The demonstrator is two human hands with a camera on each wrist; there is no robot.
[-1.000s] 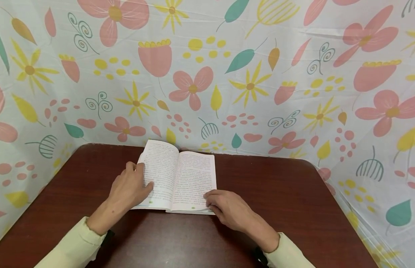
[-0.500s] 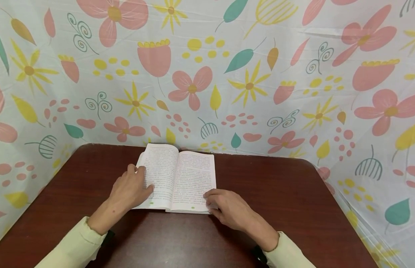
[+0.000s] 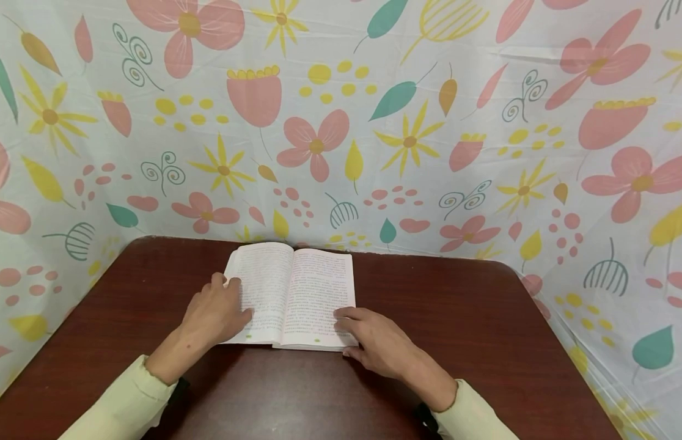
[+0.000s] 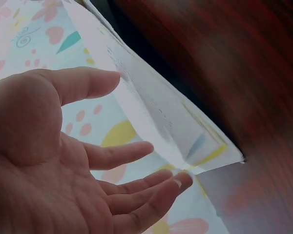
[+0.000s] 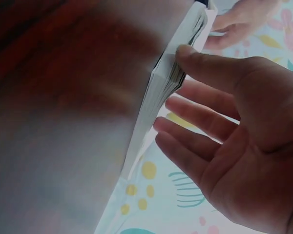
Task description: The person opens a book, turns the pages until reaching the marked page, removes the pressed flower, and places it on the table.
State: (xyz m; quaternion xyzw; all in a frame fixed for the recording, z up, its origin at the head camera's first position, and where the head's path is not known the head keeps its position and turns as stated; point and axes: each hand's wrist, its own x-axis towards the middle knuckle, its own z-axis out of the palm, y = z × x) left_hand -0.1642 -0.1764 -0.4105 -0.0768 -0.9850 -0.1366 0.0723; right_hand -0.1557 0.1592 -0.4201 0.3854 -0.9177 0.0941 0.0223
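- Open book with white, densely printed paper pages (image 3: 321,287): lies face up on the desk, near its far edge, spine running away from the person; the left-hand page bows up toward the spine.
- Left hand (image 3: 214,308): fingers loosely extended, thumb over the left-hand page, no grip seen; firmness of contact cannot be told.
- Right hand (image 3: 376,342): relaxed at the near right corner, fingers over the right-hand page, thumb by the near edge of the page block; not visibly clenched.
- Risk (judged): if the left hand lifts, the bowed leaves may spring up or flip. A careless pinch at the right corner could take several leaves, or crease one. A forward push could run the book into the fabric.
- Dark reddish-brown wooden desk (image 3: 445,299): wide surface to the right of the book, more at left and in front; little beyond the book.
- White fabric backdrop with pink, yellow and teal plant prints (image 3: 368,177): stands just behind the far edge, limiting forward travel.
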